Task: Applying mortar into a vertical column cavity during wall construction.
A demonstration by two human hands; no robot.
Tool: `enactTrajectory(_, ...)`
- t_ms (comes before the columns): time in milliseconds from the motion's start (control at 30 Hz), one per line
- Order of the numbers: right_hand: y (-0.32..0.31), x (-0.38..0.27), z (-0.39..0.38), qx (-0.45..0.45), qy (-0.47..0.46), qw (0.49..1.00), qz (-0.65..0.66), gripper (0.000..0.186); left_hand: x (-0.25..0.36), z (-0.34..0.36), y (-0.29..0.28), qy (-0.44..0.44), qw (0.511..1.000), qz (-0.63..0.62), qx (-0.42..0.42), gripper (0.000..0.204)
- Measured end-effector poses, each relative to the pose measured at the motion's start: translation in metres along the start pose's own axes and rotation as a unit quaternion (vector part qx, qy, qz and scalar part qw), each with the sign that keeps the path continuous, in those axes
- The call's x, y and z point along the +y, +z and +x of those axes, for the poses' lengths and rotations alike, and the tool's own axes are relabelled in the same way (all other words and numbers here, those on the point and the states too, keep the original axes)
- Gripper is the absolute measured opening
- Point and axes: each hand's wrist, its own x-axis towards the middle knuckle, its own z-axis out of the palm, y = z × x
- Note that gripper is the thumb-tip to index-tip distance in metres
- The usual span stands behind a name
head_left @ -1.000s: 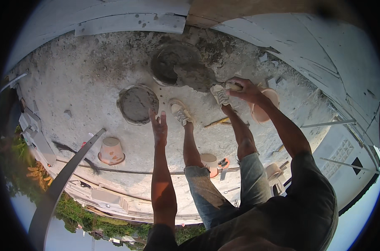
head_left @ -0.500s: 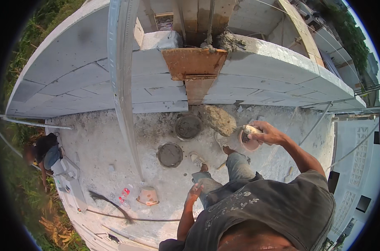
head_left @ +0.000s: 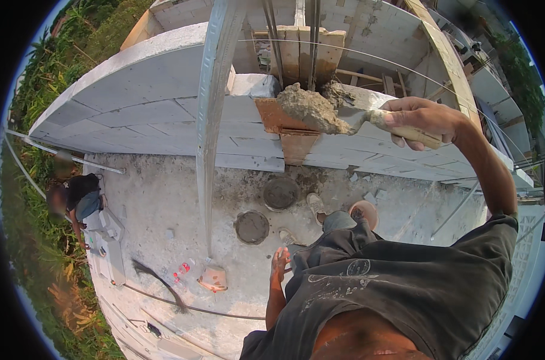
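Note:
My right hand (head_left: pixel 422 123) grips the wooden handle of a trowel (head_left: pixel 364 123) heaped with wet mortar (head_left: pixel 313 108), raised to the top of the white block wall (head_left: pixel 140 78). The mortar is at a gap with wooden formwork boards (head_left: pixel 298 147) and upright rebar (head_left: pixel 313 54). Part of the trowel's blade is hidden under the mortar. My left hand (head_left: pixel 280 259) is low beside my leg, fingers loosely extended, holding nothing. Below me on the concrete floor are two round basins (head_left: pixel 252 227) of grey mortar and a pink bucket (head_left: pixel 371 216) by my right leg.
A tall metal post (head_left: pixel 207 156) stands just left of the formwork. A co-worker (head_left: pixel 86 198) crouches at the floor's left edge, beside greenery. An overturned bucket (head_left: pixel 212 279), a broom (head_left: pixel 158 276) and thin rods lie lower left. A timber beam (head_left: pixel 434 42) spans upper right.
My right hand has lifted the loaded trowel from down by the basins to the wall top at the formwork gap. My view has swung up to the wall. My left hand hangs lower.

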Motion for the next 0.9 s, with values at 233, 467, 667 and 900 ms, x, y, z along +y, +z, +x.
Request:
enactTrajectory(233,-0.056,0.005,0.075,-0.046,0.037,0.996,0.060,0.039,-0.005,-0.008,0.059,0.025,0.993,-0.070,0.095,0.082)
enactTrajectory(467,-0.067,0.037,0.074,-0.055,-0.072,0.993,-0.077,0.052,-0.002,0.021,0.068,0.084,0.988,-0.089,0.090,0.085)
enactTrajectory(667,-0.087,0.076,0.061,-0.073,-0.123,0.989,-0.028,0.063,0.032,0.031,0.075,0.105,0.987,-0.071,0.095,0.083)
enactTrajectory(900,-0.103,0.098,-0.003,-0.053,-0.089,0.993,0.051,0.062,0.039,0.036,0.072,0.102,0.991,-0.061,0.069,0.079)
